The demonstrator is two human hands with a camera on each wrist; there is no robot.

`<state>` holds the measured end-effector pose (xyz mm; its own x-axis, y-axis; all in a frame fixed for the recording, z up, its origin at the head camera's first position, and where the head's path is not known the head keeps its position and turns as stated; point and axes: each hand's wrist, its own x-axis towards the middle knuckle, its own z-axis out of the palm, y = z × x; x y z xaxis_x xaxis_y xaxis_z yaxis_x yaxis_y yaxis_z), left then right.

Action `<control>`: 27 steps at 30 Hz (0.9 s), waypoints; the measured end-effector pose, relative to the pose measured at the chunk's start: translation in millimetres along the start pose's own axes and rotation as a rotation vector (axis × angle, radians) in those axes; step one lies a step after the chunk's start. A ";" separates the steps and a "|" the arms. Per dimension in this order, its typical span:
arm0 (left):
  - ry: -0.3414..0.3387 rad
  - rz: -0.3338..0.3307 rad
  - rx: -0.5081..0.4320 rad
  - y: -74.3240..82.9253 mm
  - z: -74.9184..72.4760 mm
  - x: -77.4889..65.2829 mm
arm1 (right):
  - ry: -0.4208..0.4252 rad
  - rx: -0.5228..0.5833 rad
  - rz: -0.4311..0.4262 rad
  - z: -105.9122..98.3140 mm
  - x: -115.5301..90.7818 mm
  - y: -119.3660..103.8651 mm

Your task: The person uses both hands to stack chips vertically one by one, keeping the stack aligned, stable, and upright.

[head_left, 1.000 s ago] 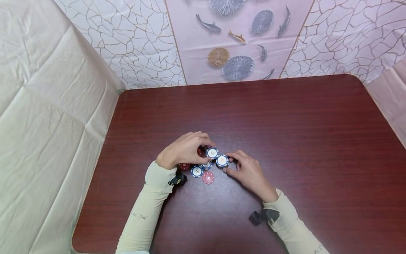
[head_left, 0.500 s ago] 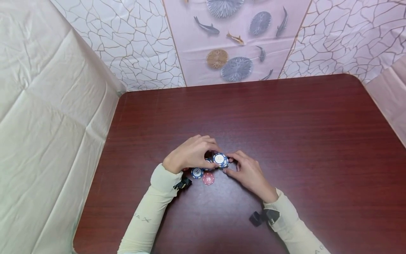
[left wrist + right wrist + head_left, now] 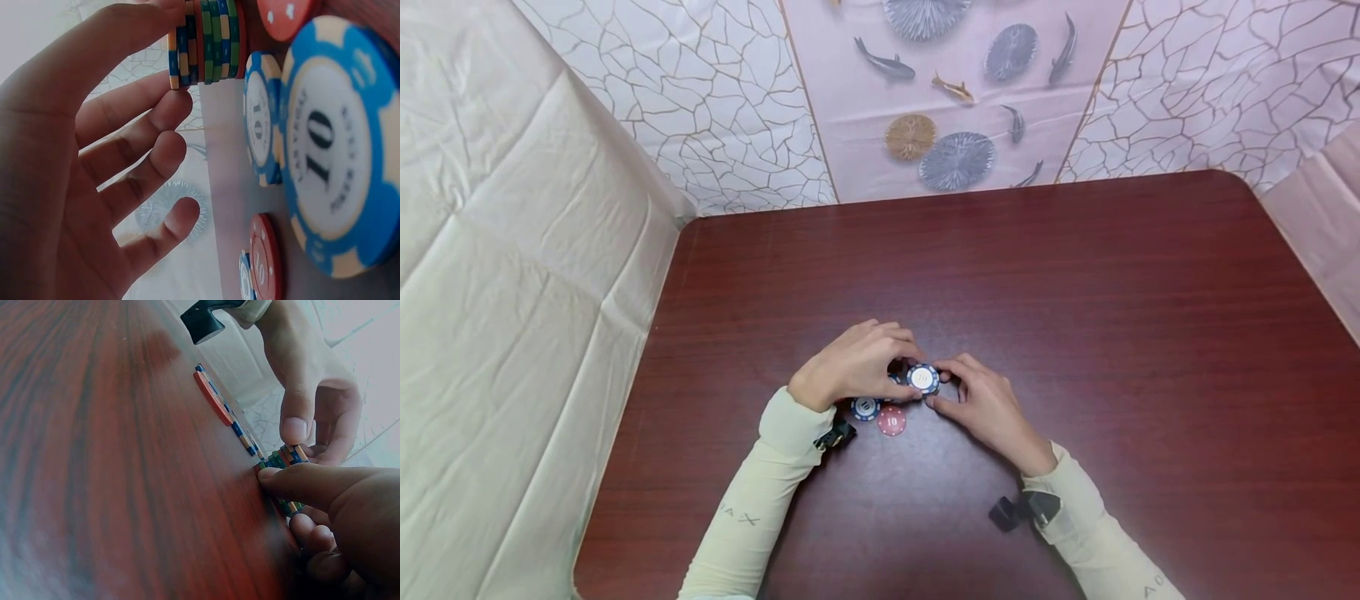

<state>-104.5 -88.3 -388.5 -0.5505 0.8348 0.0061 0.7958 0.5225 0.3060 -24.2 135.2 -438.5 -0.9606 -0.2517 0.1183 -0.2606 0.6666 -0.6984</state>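
A stack of poker chips, mixed blue, green and red, stands on the table between both hands. Its top is a blue-and-white chip marked 10. My left hand pinches that top chip between thumb and fingertip, the remaining fingers spread apart. From the other side, my right hand grips the stack low down, its thumb on the near edge in the right wrist view. Below my left palm lie loose chips: a blue one, a red one and several others partly hidden by the hand.
The dark red wooden table reaches far past the chips on every side. Patterned cloth hangs along its back edge, and a pale cloth stands at the left. Each wrist wears a small black camera.
My left hand has moved right, carrying a blue chip from beside the stack onto its top and lining it up there. My right hand has stayed in place on the stack.
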 end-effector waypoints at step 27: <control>0.156 -0.080 -0.160 -13.9 -23.6 -14.9 | -0.002 0.005 0.005 0.4 1.6 -0.9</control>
<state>-113.3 -112.1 -370.3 -0.6526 0.7484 0.1185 0.7044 0.5416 0.4587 -25.5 133.9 -437.9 -0.9615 -0.2501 0.1136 -0.2558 0.6644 -0.7023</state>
